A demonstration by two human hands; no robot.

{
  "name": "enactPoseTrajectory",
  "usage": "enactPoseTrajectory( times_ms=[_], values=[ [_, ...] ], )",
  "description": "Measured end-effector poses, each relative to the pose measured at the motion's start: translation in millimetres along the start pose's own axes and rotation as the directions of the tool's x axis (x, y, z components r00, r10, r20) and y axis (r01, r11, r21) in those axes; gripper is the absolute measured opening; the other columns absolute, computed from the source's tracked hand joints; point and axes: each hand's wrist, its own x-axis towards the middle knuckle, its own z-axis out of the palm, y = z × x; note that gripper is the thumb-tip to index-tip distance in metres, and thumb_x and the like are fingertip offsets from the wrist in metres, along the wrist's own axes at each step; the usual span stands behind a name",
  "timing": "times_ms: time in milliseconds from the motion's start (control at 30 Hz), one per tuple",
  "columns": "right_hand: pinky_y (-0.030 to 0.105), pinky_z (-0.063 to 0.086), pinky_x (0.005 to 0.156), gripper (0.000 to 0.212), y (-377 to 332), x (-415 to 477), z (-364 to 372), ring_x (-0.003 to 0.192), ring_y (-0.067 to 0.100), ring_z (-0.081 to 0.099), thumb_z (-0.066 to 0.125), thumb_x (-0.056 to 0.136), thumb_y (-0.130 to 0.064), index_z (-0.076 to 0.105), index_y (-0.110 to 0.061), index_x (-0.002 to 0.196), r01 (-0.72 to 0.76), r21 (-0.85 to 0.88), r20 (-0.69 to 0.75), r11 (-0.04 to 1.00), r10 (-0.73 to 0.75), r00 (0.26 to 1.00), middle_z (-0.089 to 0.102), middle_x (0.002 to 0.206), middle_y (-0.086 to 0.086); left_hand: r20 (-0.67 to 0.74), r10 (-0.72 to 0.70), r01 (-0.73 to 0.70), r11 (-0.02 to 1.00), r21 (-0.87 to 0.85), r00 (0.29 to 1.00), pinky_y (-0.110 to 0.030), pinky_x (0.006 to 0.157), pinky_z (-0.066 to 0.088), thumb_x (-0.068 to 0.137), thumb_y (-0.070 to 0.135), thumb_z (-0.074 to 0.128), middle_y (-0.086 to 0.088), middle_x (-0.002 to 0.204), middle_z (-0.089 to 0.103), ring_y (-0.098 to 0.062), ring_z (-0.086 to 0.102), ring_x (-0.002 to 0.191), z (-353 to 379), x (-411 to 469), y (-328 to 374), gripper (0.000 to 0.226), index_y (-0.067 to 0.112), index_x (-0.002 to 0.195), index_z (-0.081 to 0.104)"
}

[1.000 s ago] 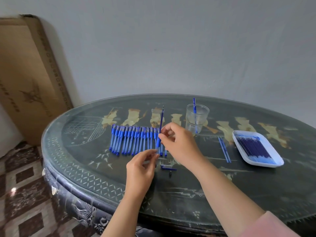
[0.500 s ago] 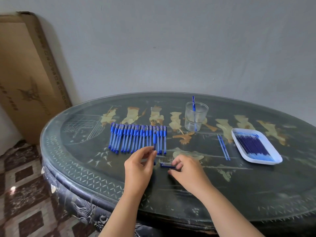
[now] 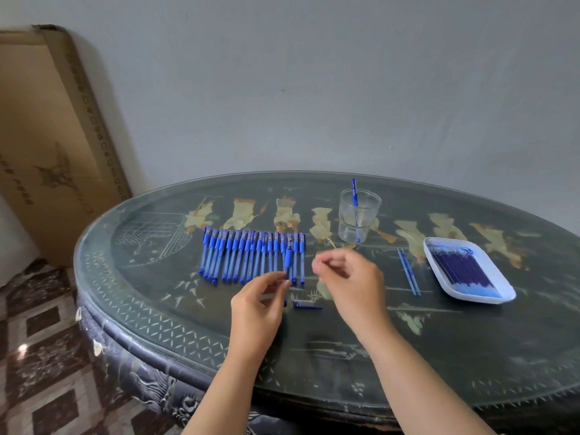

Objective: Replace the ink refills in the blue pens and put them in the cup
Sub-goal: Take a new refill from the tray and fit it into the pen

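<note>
Glass-topped table [image 3: 439, 356], left hand [image 3: 257, 306] pinching pen [image 3: 288, 257], right hand [image 3: 351, 284] blurred

A dark oval table [image 3: 470, 340] with a glass top and pale painted figures stands before a plain grey wall [image 3: 314, 89]. On the far left, a flat cardboard box [image 3: 47, 136] leans against this wall. The floor [image 3: 37, 356] at the left has brown and white patterned tiles.

Printed letters on the cardboard box [image 3: 47, 130] at ten o'clock and on the pen [image 3: 354, 193] in the cup [image 3: 345, 211] are unreadable.
</note>
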Motion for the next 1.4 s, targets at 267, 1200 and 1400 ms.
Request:
enactPoseTrajectory(
  times_ms=[267,1200,1400],
  values=[
    [0.017,0.054,0.080,0.021,-41,21,4,0.085,-0.003,0.066,0.066,0.090,-0.010,0.073,-0.030,0.095,0.116,0.136,0.028,0.984,-0.121,0.992,0.073,0.091,-0.015,0.015,0.037,-0.037,0.999,0.011,0.999,-0.013,0.074,0.054,0.083,0.008,0.075,0.017,0.094,0.069,0.001,0.068,0.082,2,0,0,0.021,0.022,0.098,0.073],
    [0.018,0.047,0.079,0.035,-19,23,16,0.097,0.003,0.059,0.064,0.091,-0.040,0.060,-0.029,0.124,-0.057,0.015,0.189,0.998,0.053,0.981,0.060,0.115,-0.008,0.020,0.073,-0.073,0.997,0.031,0.997,-0.016,0.076,0.054,0.083,0.009,0.075,0.016,0.094,0.070,0.000,0.068,0.083,2,0,-1,0.019,0.020,0.099,0.073],
    [0.020,0.049,0.075,0.019,-15,19,18,0.096,0.006,0.061,0.071,0.086,-0.037,0.063,-0.024,0.097,-0.062,0.013,0.084,0.998,0.061,0.995,0.064,0.105,-0.007,0.023,0.055,-0.056,0.998,0.029,0.998,-0.016,0.075,0.055,0.083,0.010,0.075,0.016,0.094,0.069,0.000,0.068,0.082,2,0,-2,0.020,0.021,0.100,0.072]
  ],
)
